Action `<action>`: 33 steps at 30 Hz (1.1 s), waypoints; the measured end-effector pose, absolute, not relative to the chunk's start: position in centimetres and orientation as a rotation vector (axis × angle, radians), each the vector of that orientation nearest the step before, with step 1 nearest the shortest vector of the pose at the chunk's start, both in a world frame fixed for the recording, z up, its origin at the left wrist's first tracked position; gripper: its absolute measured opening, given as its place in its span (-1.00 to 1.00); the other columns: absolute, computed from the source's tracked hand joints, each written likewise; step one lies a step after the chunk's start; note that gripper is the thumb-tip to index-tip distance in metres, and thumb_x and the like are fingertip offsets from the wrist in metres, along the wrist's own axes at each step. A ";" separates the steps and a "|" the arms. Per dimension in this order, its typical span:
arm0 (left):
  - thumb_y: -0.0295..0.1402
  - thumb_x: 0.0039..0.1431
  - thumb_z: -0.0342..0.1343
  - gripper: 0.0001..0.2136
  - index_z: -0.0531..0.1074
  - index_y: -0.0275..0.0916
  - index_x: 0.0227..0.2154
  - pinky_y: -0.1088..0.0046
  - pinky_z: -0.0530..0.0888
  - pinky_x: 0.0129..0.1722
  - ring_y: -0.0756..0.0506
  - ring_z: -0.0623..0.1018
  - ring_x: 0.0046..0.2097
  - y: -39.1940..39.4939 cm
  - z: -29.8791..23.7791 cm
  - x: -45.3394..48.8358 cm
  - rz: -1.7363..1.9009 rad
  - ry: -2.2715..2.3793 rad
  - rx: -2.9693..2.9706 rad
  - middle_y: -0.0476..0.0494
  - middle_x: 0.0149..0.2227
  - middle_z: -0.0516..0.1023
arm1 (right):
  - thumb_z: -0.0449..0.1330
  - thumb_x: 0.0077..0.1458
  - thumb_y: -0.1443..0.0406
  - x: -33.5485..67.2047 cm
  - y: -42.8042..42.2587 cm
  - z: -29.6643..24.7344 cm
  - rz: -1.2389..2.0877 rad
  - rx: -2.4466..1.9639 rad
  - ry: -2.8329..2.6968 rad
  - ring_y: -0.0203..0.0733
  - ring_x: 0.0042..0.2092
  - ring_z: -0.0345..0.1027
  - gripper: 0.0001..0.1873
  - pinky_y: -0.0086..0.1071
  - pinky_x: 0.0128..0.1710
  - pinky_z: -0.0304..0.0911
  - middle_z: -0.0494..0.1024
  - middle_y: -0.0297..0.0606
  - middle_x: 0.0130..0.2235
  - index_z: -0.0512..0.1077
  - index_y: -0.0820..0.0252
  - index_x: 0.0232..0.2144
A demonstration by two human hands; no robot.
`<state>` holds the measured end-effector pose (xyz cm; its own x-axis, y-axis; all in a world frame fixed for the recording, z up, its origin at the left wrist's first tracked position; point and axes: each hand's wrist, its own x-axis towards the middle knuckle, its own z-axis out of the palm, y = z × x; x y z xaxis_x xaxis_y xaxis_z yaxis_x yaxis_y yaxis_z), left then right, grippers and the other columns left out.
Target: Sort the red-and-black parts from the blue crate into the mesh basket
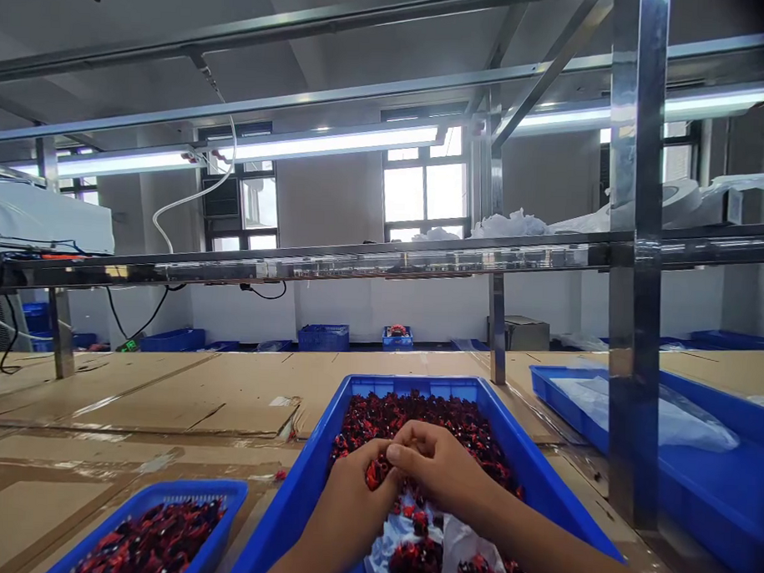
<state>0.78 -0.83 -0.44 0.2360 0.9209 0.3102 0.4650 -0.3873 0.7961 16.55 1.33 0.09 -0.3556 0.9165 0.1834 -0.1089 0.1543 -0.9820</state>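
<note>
My left hand and my right hand meet above a long blue tray. Between the thumb and fingers of my left hand sits a small red and black piece, too small to name more exactly. The fingers of my right hand are pinched against the same spot, and what they grip is hidden. Beneath both hands lies a heap of small red and black pieces in the tray. Crumpled whitish plastic film lies among them near the front.
A smaller blue basket with similar pieces stands at the left front. On the right, a metal post rises before another blue tray holding clear plastic. A metal shelf rail crosses above the cardboard-covered table.
</note>
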 end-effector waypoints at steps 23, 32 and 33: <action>-0.01 0.20 -0.01 -0.68 0.31 -0.19 -0.41 0.60 0.23 -0.63 0.04 0.36 -0.62 -1.0 -0.8 0.6 0.892 1.267 1.951 0.11 -0.60 0.34 | -0.04 0.03 0.21 17.2 2.0 0.2 1.892 -0.859 -0.942 -0.45 -0.70 -0.16 -0.78 -0.55 -0.77 -0.35 0.08 -0.53 -0.67 0.30 0.20 -0.50; 0.04 0.17 -0.01 -0.63 0.31 -0.20 -0.44 0.60 0.25 -0.64 0.03 0.38 -0.61 -1.0 -0.5 0.7 0.840 1.282 1.938 0.09 -0.57 0.33 | 0.05 0.01 0.21 17.0 1.7 0.0 1.883 -0.872 -1.003 -0.45 -0.71 -0.08 -0.78 -0.55 -0.77 -0.33 0.16 -0.48 -0.67 0.28 0.21 -0.58; 0.04 0.17 -0.01 -0.63 0.30 -0.20 -0.44 0.59 0.24 -0.65 0.03 0.38 -0.61 -1.0 -0.4 0.7 0.836 1.284 1.939 0.09 -0.58 0.33 | 0.06 0.00 0.21 16.9 1.7 0.0 1.877 -0.873 -1.013 -0.45 -0.70 -0.07 -0.79 -0.55 -0.77 -0.33 0.17 -0.47 -0.67 0.28 0.20 -0.58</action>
